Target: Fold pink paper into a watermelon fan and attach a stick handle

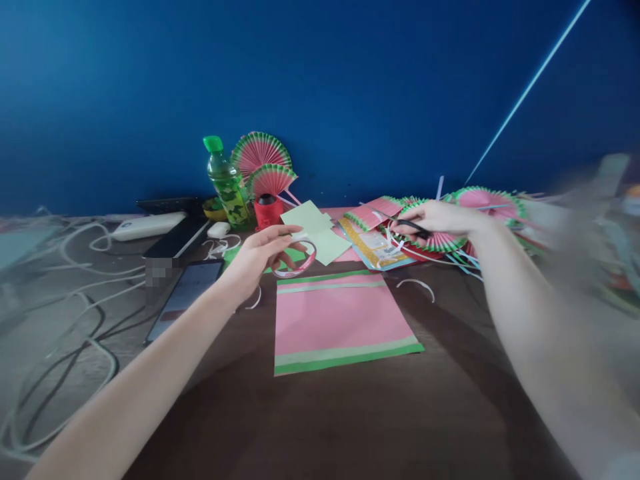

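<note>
My left hand (263,257) is closed on a roll of tape (296,261), held just above the far edge of a pink paper sheet (340,319) with green and pale strips along two edges. My right hand (440,220) reaches out to the right and grips black scissors (410,223) over a pile of pink-and-green folded paper fans (483,203). A pale green paper piece (315,230) lies beyond the tape.
A green-capped bottle (226,183), a red cup (267,210) holding two open paper fans (261,157), a phone (187,293), a white power strip (147,227) and loose cables (75,320) sit on the dark table. Paper scraps lie at right.
</note>
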A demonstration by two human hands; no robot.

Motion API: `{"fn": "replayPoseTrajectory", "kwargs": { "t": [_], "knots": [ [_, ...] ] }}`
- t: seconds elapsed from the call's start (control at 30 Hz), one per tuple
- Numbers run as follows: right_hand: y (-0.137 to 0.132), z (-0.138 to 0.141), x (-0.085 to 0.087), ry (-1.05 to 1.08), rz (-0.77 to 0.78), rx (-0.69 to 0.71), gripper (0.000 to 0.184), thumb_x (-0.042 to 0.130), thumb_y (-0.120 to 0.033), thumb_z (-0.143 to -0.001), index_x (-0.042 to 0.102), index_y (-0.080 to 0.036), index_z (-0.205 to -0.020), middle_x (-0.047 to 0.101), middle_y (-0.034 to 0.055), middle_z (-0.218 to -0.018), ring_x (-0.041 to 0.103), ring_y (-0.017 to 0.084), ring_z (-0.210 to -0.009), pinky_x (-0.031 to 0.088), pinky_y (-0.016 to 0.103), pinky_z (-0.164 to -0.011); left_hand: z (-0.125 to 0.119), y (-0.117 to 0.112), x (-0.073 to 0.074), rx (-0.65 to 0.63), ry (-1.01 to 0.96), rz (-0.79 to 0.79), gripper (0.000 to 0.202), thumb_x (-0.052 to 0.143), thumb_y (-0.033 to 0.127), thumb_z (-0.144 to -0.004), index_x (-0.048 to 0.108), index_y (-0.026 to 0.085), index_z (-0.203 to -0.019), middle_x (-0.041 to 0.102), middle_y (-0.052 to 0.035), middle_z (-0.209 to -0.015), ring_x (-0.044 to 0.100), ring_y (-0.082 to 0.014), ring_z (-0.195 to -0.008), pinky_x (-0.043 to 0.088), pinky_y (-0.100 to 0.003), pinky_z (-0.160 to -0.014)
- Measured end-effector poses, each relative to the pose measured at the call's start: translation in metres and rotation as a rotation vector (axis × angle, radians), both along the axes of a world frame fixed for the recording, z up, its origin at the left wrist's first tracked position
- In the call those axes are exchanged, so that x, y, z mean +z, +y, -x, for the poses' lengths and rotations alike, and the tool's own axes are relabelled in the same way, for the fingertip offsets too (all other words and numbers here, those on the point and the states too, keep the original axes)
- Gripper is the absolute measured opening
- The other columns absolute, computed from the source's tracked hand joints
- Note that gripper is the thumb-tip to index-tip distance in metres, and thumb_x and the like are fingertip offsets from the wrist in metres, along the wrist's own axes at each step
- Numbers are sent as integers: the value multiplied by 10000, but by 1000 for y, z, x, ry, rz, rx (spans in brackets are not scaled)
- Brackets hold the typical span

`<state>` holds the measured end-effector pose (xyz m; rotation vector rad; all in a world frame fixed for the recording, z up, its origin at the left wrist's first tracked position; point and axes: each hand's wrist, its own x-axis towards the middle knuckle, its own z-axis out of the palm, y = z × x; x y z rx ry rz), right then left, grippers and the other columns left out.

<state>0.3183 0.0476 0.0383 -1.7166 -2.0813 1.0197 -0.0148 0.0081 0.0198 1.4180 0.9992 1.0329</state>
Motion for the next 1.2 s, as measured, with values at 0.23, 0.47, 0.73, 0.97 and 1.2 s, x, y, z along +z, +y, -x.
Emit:
{"fn": "replayPoseTrajectory", "kwargs": {
  "t": [0.23, 0.47, 0.73, 0.97, 1.2],
  "knots": [
    [13, 27, -22, -382, -248, 46, 315, 541, -349, -721, 680, -208, -966, 655, 35, -744, 507, 134, -583, 338, 248, -538, -27, -16, -11, -74, -220, 182, 271, 636, 259, -730, 611, 165, -982, 670, -82, -1013, 630, -198, -919, 482, -303, -781],
    [19, 36, -44, -576, -357, 86, 331, 646, -351, -638, 681, -173, -915, 616, 103, -901, 537, 171, -698, 375, 254, -607, -32, -22, -14, -117, -255, 265, 165, 623, 206, -735, 620, 149, -889, 669, -91, -1027, 614, -203, -972, 425, -333, -886],
    [22, 29, -44, -433, -192, 42, 299, 586, -243, -657, 649, -165, -939, 652, 40, -755, 532, 133, -572, 341, 235, -514, -36, -27, -12, -89, -269, 248, 153, 594, 144, -742, 527, 148, -879, 697, -82, -921, 638, -184, -912, 396, -366, -929],
    [1, 58, -23, -112, -566, -39, 234, 476, -276, -779, 656, -168, -885, 662, 73, -881, 578, 180, -753, 412, 287, -661, -38, -27, -13, -73, -269, 235, 190, 595, 167, -742, 508, 152, -909, 669, -104, -1020, 627, -204, -946, 412, -385, -909],
    [-39, 126, -22, 400, -537, 163, 308, 501, -281, -800, 610, -200, -1077, 610, 64, -1104, 606, 179, -884, 491, 333, -760, -39, -25, -20, -26, -240, 152, 243, 608, 188, -725, 462, 162, -918, 684, -57, -861, 653, -177, -817, 438, -367, -848]
  ]
}}
